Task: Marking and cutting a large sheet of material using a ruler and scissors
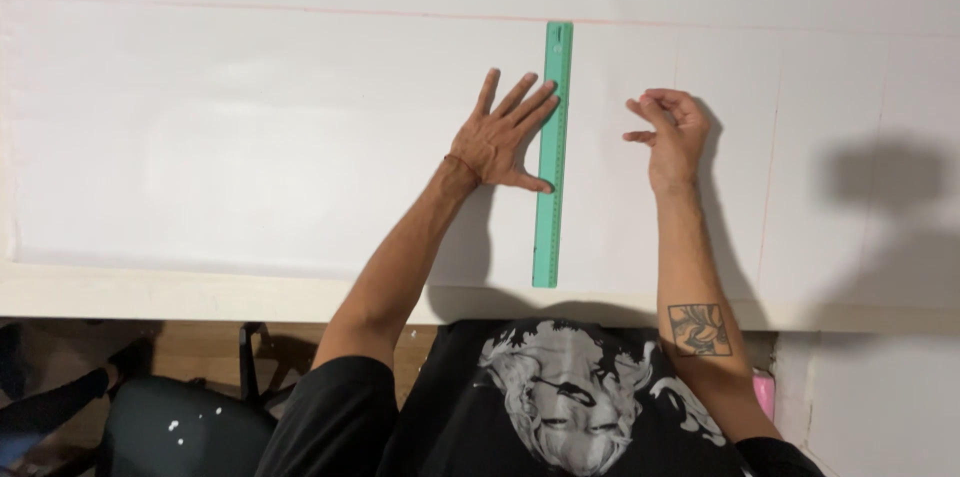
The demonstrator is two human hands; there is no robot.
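A long green ruler (551, 217) lies upright across a large white sheet of paper (250, 137) on the table. My left hand (505, 137) is spread flat on the paper, fingers and thumb pressing against the ruler's left edge. My right hand (668, 132) hovers just right of the ruler, fingers loosely curled, with nothing visible in it. Faint pink lines run across the top of the sheet and down its right part.
The table's front edge (200, 292) runs below the sheet. Under it at the lower left stands a dark chair (180, 427) on a wooden floor. A small pink object (765, 392) sits by my right elbow. A shadow falls on the sheet's right side.
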